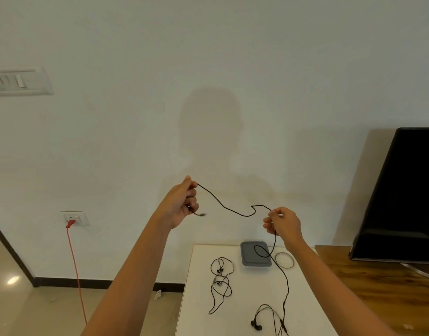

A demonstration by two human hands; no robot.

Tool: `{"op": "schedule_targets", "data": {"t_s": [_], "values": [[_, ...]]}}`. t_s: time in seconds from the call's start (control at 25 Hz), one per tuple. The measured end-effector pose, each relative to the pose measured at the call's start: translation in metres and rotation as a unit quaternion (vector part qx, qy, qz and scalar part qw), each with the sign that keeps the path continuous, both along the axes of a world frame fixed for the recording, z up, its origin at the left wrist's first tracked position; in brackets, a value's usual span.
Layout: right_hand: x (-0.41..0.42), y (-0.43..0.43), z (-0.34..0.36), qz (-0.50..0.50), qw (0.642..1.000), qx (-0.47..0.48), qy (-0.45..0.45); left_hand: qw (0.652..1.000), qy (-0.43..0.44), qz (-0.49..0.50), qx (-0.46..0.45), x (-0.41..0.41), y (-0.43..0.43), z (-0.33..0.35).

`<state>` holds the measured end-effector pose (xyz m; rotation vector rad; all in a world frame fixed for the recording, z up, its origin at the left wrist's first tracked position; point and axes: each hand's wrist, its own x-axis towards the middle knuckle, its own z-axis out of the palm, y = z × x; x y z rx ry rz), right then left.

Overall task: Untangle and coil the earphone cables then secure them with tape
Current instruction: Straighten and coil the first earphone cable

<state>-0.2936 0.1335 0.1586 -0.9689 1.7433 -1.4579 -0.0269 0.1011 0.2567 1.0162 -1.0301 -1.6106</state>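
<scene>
The black earphone cable (232,212) hangs in a slack, wavy span between the two raised hands. Its plug (201,214) sticks out just below the left hand (182,204), and the rest of it drops from the right hand (285,224) to the white table (232,318) beneath, ending at the earbuds (255,324) well below and near the person. The left hand grips the plug end in curled fingers, thumb up and knuckles turned outward. The right hand pinches the cable between thumb and fingertips, its other fingers loosely curled. Both forearms reach forward and up, the left hand a little higher than the right. This looks like the straightening step: one earphone is lifted and drawn out, with a loose loop low on its length and no coil begun. The next move probably calls for running the right hand down the cable to clear that loop, then winding turns around the left hand's fingers. Below and between the hands a second pair of earphones (220,280) lies tangled on the table. Under the right hand sit a grey lidded container (247,259) and, just beside it, a thin ring (284,253) that may be tape, though I cannot tell. Beyond the right hand a television (402,190) stands on a wooden cabinet (378,287).
</scene>
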Motion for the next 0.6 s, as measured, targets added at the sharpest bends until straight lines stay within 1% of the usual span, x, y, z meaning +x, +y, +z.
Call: {"op": "schedule_targets", "data": {"t_s": [0.04,0.12,0.16,0.2,0.24,0.28,0.32,0.36,0.4,0.44,0.52,0.6], "values": [[-0.003,-0.002,-0.006,-0.008,0.999,0.027,0.023,1.000,-0.005,-0.003,0.011,0.002,0.001,0.000],[-0.003,-0.002,-0.007,0.004,0.989,0.080,0.123,0.998,-0.045,-0.030,0.014,0.001,0.005,0.002],[0.001,-0.002,-0.003,0.033,0.982,0.073,0.171,0.995,-0.081,-0.053,0.005,-0.002,0.009,0.004],[0.008,-0.002,0.004,0.085,0.978,0.027,0.190,0.990,-0.119,-0.081,-0.008,-0.008,0.013,0.005],[0.019,0.000,0.015,0.157,0.971,-0.039,0.179,0.982,-0.151,-0.112,-0.022,-0.015,0.016,0.006],[0.032,0.002,0.027,0.235,0.955,-0.093,0.155,0.974,-0.173,-0.139,-0.035,-0.022,0.020,0.006],[0.043,0.004,0.039,0.305,0.935,-0.123,0.133,0.969,-0.184,-0.159,-0.045,-0.028,0.022,0.006],[0.051,0.005,0.046,0.348,0.920,-0.138,0.116,0.967,-0.184,-0.169,-0.052,-0.032,0.024,0.006],[0.055,0.005,0.051,0.364,0.914,-0.149,0.097,0.969,-0.172,-0.171,-0.050,-0.034,0.025,0.004],[0.055,0.004,0.055,0.354,0.918,-0.161,0.083,0.973,-0.153,-0.169,-0.043,-0.033,0.025,0.002],[0.050,0.003,0.058,0.299,0.935,-0.179,0.065,0.975,-0.122,-0.182,-0.021,-0.023,0.025,-0.003],[0.041,0.000,0.056,0.219,0.953,-0.188,0.096,0.970,-0.106,-0.218,-0.005,-0.014,0.028,-0.009]]}}
